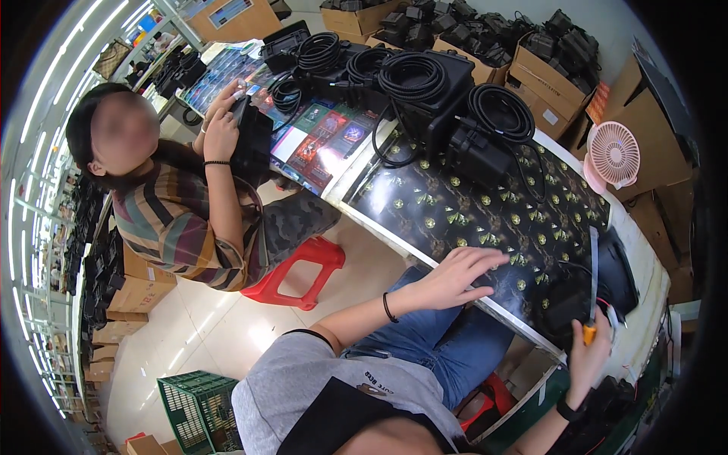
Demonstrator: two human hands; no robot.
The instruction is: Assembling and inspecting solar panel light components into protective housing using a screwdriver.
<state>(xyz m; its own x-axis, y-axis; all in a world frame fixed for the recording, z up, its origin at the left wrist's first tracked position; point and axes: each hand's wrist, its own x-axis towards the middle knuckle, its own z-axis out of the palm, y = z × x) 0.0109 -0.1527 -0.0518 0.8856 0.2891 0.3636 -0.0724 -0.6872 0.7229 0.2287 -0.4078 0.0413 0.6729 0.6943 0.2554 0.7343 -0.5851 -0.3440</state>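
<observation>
My left hand (461,277) is held over the near edge of the black patterned table cover (425,199), its fingers spread and nothing in them. On the right, my right hand (593,350) is closed round the orange handle of a screwdriver (594,277), whose long metal shaft points away from me. Just left of the shaft lies a black housing (563,305), partly in shadow. A second black shell-like part (620,277) sits right of the shaft, with thin wires near my fingers. Whether the screwdriver's tip touches anything cannot be made out.
Black boxes with coiled cables (413,78) line the table's far side, one black device (478,152) nearer. A pink fan (613,155) stands far right. A co-worker (182,205) sits left, holding a black part. A red stool (303,273) and green crate (186,413) stand on the floor.
</observation>
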